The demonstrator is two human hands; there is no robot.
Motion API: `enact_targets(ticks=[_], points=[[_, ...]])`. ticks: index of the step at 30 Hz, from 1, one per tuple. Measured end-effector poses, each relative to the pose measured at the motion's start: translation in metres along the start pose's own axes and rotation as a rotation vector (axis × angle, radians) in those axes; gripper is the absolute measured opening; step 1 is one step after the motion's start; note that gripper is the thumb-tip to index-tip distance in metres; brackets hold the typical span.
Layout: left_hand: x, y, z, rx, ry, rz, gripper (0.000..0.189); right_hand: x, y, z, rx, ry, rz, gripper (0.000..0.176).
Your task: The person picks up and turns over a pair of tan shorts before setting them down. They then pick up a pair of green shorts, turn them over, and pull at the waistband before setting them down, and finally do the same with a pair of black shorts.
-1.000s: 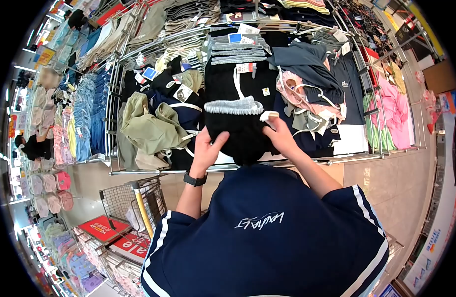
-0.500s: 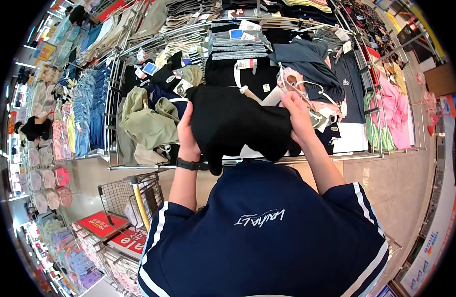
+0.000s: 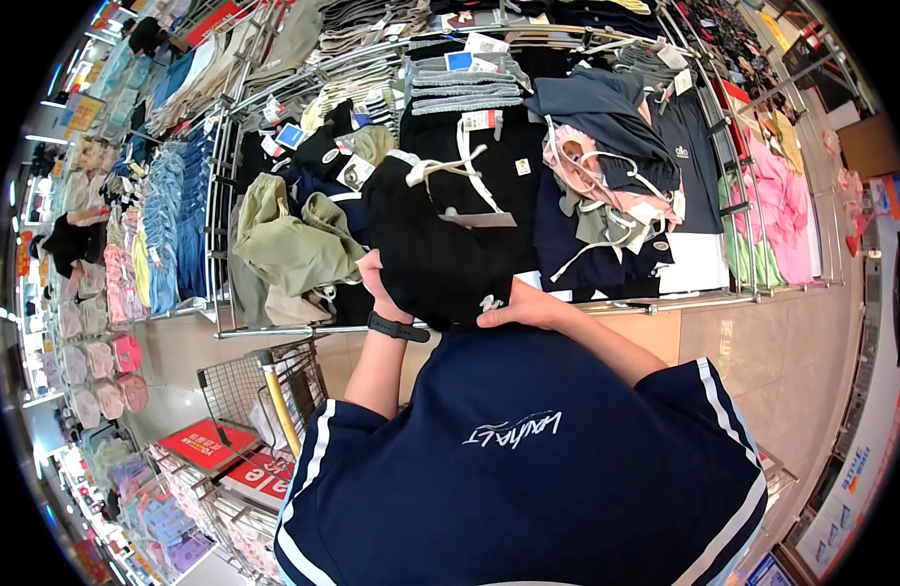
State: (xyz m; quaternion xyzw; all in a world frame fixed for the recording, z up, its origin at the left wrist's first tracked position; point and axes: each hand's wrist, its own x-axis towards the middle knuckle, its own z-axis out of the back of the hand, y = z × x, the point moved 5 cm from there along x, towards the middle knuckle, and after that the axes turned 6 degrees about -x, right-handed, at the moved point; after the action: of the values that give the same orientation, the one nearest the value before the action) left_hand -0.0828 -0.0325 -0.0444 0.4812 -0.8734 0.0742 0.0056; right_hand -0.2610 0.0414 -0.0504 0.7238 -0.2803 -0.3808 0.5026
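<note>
A bunched black garment (image 3: pixel 421 249) with a cream drawstring, a paper tag and a small white emblem is held close to my chest. My left hand (image 3: pixel 382 285), with a dark watch at the wrist, grips its left edge; most of the fingers are hidden under the cloth. At the lower right edge, my right hand (image 3: pixel 523 308) holds the same garment, thumb on top beside the emblem. Just behind it, folded black clothing (image 3: pixel 509 171) with white strings and a red-and-white tag lies on the display.
Olive clothing (image 3: pixel 294 249) lies left on the metal-railed display, a slate-grey garment (image 3: pixel 611 117) right. A wire shopping cart (image 3: pixel 240 386) and red sale signs (image 3: pixel 206 441) are at lower left. Pink clothes (image 3: pixel 777 215) hang over the right rail.
The black garment has been turned and gathered, bringing its drawstring, tag and emblem into view. My right hand has moved down and left, from the garment's upper right to its lower edge.
</note>
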Motion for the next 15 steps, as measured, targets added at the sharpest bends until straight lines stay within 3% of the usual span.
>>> enact_targets(ticks=[1,3,6,8,9,10,11,13,15], points=[[0.005,-0.005,-0.002,0.029,0.11,-0.023,0.069,0.005,-0.004,-0.002,0.036,0.077,-0.026,0.082],[0.002,-0.012,-0.003,0.073,0.09,-0.06,0.065,0.003,0.004,0.004,-0.052,0.08,-0.088,0.071],[0.007,-0.024,-0.014,0.122,-0.337,-0.156,0.051,0.0,0.017,0.015,0.001,-0.099,-0.053,0.047],[0.011,-0.02,-0.011,0.16,-0.313,-0.029,0.047,0.003,0.013,0.033,0.262,-0.203,-0.027,0.038],[0.01,-0.019,-0.007,0.18,-0.302,0.032,0.045,0.006,0.024,0.036,0.556,-0.209,0.036,0.036],[0.006,-0.01,0.006,0.331,-0.474,0.141,0.042,0.007,0.038,0.041,0.658,-0.233,0.048,0.036],[-0.001,0.0,0.014,0.725,-0.557,0.238,0.043,0.008,0.047,0.048,0.759,-0.261,0.062,0.036],[0.004,0.029,0.0,0.916,-0.348,0.437,0.041,0.009,0.038,0.068,0.772,-0.351,0.02,0.032],[0.0,0.025,0.02,0.827,-0.55,0.329,0.04,0.011,0.027,0.083,0.941,-0.234,-0.034,0.029]])
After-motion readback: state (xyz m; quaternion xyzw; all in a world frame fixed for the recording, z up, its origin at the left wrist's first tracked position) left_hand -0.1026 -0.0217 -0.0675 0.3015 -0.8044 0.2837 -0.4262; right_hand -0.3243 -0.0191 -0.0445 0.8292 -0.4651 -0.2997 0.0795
